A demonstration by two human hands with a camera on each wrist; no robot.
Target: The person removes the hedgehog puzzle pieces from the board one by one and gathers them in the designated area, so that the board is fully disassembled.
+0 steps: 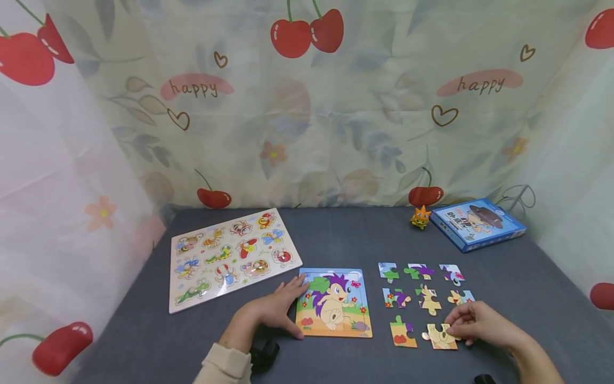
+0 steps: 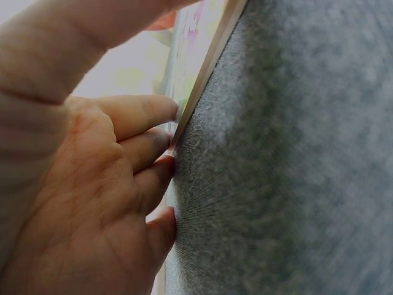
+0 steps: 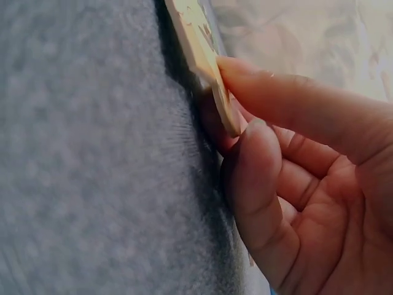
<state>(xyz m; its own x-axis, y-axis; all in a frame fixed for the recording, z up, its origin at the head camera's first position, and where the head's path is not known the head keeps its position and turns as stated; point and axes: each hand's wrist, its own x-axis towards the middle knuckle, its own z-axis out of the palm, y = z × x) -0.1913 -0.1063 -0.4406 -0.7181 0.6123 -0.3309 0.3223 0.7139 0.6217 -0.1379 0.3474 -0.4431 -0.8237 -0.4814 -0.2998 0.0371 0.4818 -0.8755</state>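
Note:
In the head view my right hand [image 1: 479, 325] pinches the right edge of a tan puzzle piece [image 1: 442, 337] in the front row of loose pieces. The right wrist view shows that piece [image 3: 193, 46] tilted above the dark cloth, its edge between the fingertips. My left hand [image 1: 280, 304] lies at the left edge of a square hedgehog puzzle board [image 1: 331, 306], fingers extended and thumb near its front left corner. Up close in the left wrist view, the fingertips [image 2: 164, 109] are right at the board's side. Several other pieces [image 1: 403, 333] lie in rows behind and beside the held one.
A larger insect puzzle board [image 1: 230, 269] lies at the left. Toward the back right are a blue box [image 1: 479, 224] and a small orange figurine [image 1: 420, 217]. Dark cloth [image 1: 336, 237] covers the table, with a printed curtain [image 1: 331, 133] behind it.

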